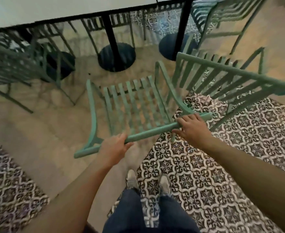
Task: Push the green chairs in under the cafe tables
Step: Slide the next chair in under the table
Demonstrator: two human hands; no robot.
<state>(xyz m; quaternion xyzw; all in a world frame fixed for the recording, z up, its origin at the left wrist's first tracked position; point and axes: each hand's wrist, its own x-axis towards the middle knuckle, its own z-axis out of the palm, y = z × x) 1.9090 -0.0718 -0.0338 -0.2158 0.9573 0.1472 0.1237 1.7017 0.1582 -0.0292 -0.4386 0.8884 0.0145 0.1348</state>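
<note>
A green slatted metal chair [136, 105] stands right in front of me, its seat facing the white cafe table [54, 9] at the top of the view. My left hand [114, 147] is wrapped around the left part of the chair's top back rail. My right hand [193, 128] grips the same rail further right. The chair's seat sits short of the table's edge, near the black round pedestal base [116, 56].
Another green chair [230, 78] stands close on the right, its back rail near my right hand. More green chairs sit at the left [12, 71] and the top right [225, 14]. Two other black table bases [173, 46] flank the middle one. Patterned tiles cover the floor under my feet.
</note>
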